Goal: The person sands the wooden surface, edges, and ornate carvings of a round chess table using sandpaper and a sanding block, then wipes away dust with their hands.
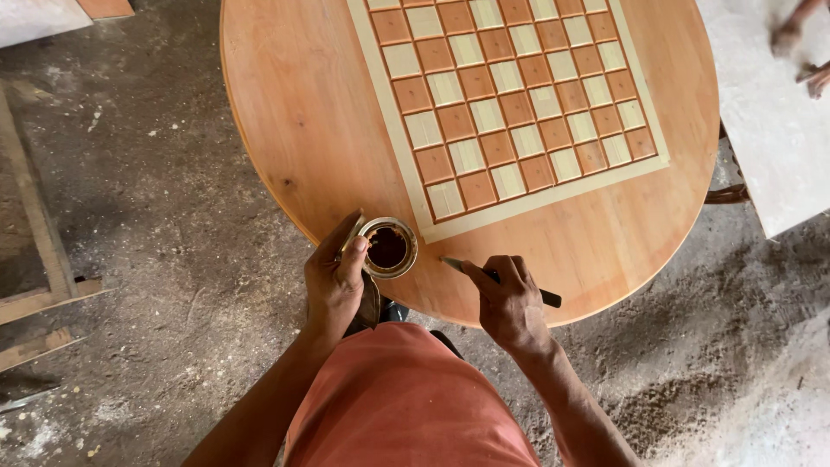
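Note:
My left hand [335,278] grips a small open metal tin [388,247] with dark brown liquid inside, resting on the near edge of a round wooden tabletop [294,95]. My right hand [510,301] holds a thin dark-handled brush [497,278], its tip pointing left towards the tin, just above the wood. The tabletop carries an inlaid checkerboard [510,95] of reddish and pale squares inside a pale border. The tin sits just outside the board's near left corner.
The floor [156,242] is rough concrete with sawdust. Wooden planks [39,251] lie at the left. A pale slab [765,130] stands at the right, with another person's feet [800,52] on it at the top right corner.

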